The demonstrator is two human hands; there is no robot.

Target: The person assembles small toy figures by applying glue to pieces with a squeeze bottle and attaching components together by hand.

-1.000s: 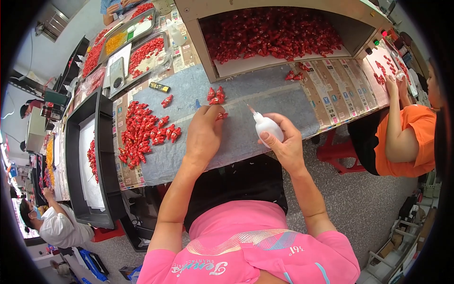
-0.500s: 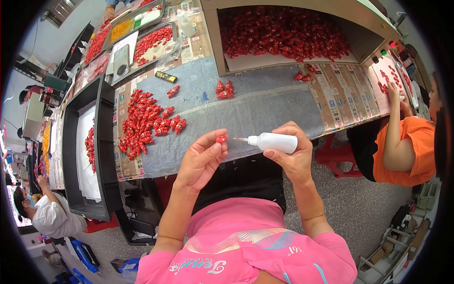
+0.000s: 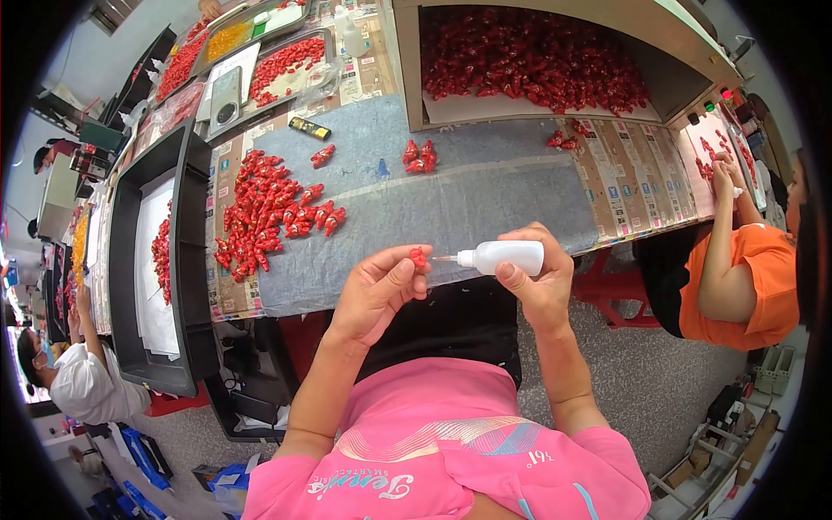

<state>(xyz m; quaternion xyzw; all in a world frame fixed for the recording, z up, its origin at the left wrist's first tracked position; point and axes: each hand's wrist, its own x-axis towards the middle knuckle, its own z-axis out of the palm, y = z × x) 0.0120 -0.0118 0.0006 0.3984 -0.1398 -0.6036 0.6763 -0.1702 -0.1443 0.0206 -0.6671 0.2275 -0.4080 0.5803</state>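
Observation:
Between the thumb and fingers of my left hand (image 3: 379,293) is a small red figurine (image 3: 418,257), held just off the table's front edge. My right hand (image 3: 544,282) is closed round a white squeeze bottle (image 3: 510,256) lying sideways, its thin nozzle (image 3: 444,258) at or very near the figurine; whether it touches I cannot tell. Ahead on the grey cloth (image 3: 373,208), a heap of red figurines (image 3: 270,211) is spread at the left. A little group of red figurines (image 3: 420,156) stands farther back, and a single one (image 3: 322,156) lies left of it.
A black tray (image 3: 187,260) with paper and red pieces stands left. A metal box (image 3: 411,78) full of red figurines sits at the back. A dark yellow-marked tube (image 3: 309,128) lies behind the heap. Co-workers sit at right, in an orange shirt (image 3: 750,286), and far left.
My left hand has turned the figurine and shifted slightly right, and the bottle's nozzle is now closer to it. The view has moved a little.

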